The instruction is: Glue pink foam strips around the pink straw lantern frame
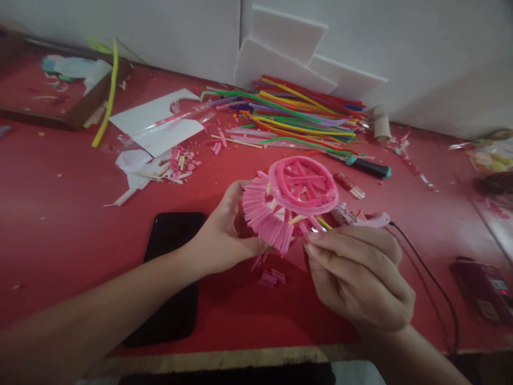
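A pink craft piece made of cut pipe cleaners [266,214] is held above the red table. Its top is a round pink ring [306,184] with crossing spokes, and short strips fan out below it on the left. My left hand [224,230] is closed round the left and underside of the craft, some fingers hidden behind it. At its lower right edge, my right hand [356,272] pinches a short pink pipe cleaner piece [315,224] between thumb and fingertips. Several cut pink pieces [272,277] lie on the table beneath.
Colourful pipe cleaners [304,112] are heaped at the back. A cutter [371,167] and a pink glue gun [372,219] with a black cord lie to the right. A black phone [174,235] rests under my left forearm. White boards [280,59] lean on the wall.
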Demonstrator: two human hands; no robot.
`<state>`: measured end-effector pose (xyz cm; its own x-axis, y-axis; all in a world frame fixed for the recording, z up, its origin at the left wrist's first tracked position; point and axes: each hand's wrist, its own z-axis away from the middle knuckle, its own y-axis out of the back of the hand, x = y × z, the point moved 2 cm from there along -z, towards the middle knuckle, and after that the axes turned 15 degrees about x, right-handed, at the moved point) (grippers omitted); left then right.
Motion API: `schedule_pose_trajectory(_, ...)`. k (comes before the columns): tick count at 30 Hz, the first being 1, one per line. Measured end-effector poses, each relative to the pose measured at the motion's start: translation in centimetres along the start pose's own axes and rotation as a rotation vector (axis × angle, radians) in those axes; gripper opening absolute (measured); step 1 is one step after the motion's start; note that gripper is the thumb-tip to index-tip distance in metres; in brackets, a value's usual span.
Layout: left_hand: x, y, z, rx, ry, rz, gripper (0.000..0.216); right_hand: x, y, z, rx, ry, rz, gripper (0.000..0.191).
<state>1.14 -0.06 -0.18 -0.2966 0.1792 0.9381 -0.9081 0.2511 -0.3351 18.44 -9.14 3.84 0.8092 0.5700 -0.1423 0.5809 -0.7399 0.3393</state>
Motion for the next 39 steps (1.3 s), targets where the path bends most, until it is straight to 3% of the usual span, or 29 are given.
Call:
schedule_pose_trajectory(34, 0.0, -0.1, 0.0, 0.028, 0.042, 0.024, 0.068, 0.1, -0.4, 0.1, -0.047, -0.020, -0.031, 0.020)
schedule_pose_trajectory(39, -0.4, 0.4, -0.3, 0.129, -0.072, -0.022, 0.067, 3.1, 1.0, -1.0, -0.036, -0.034, 0.031, 0.017)
